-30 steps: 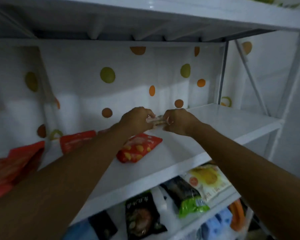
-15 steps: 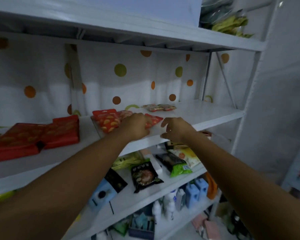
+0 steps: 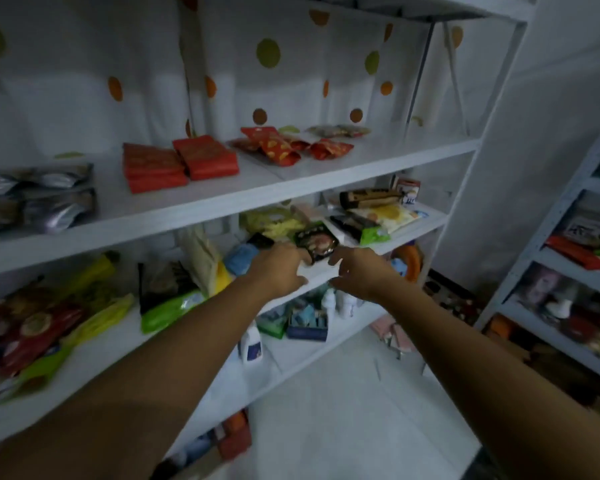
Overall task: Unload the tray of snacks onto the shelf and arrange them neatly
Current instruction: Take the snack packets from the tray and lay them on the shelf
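Both grips are empty: my left hand (image 3: 280, 269) and right hand (image 3: 360, 271) hover with fingers spread. Red crinkled snack packets (image 3: 293, 147) lie unevenly on the white metal shelf (image 3: 250, 188); I'd straighten them into rows.

Dim storeroom, white shelving.
A polka-dot curtain (image 3: 267, 74) hangs behind; pale floor (image 3: 343, 410); second rack (image 3: 548, 216) at right.
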